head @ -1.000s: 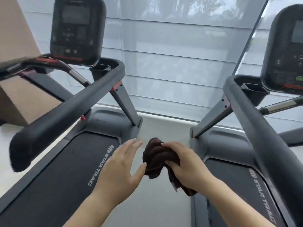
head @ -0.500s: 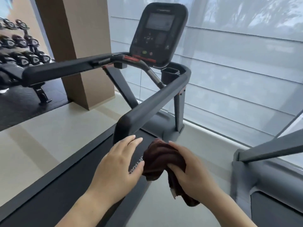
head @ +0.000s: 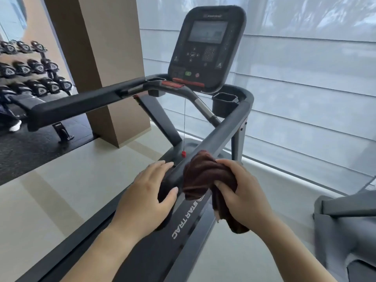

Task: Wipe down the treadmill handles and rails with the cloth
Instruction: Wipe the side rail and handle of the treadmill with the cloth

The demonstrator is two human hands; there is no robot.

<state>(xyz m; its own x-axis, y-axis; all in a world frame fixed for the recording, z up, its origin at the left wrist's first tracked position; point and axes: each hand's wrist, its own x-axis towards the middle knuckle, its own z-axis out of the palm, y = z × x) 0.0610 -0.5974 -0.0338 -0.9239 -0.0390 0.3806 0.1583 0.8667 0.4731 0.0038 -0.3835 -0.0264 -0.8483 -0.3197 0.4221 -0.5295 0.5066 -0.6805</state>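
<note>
A dark brown, bunched terry cloth (head: 205, 176) is gripped in the right hand (head: 242, 192), fingers curled tight round its mid-section; the thumb is tucked into the folds. The upper wad of the cloth is pressed against the near end of the dark grey padded right side rail (head: 221, 129) of the treadmill, w/ a loose tail hanging down below the wrist. The left hand (head: 148, 196) is laid flat beside it, fingers held fairly close together and stretched fwd, thumb spread out toward the cloth; the fingertips (head: 162, 165) are seen at the rail's near end, but actual contact can't be told for sure. Nothing is held in that hand.

The rail is angled up and away to the black console w/ grey screen and keypad (head: 206, 47), where a black cup holder (head: 224, 101) is set just beside the rail's far end. A red safety clip on a thin cord (head: 184, 153) is hung from under the console, just above the left fingertips. The opposite long black left side rail (head: 81, 104) is stretched out to the left, well apart from both hands. White "STAR TRAC" lettering (head: 184, 219) is printed on the deck edge between the forearms.

A rack of black dumbbells (head: 30, 68) is stood at far left, behind a tan square pillar (head: 97, 58). Part of a second grey treadmill (head: 343, 220) is visible at lower right.
</note>
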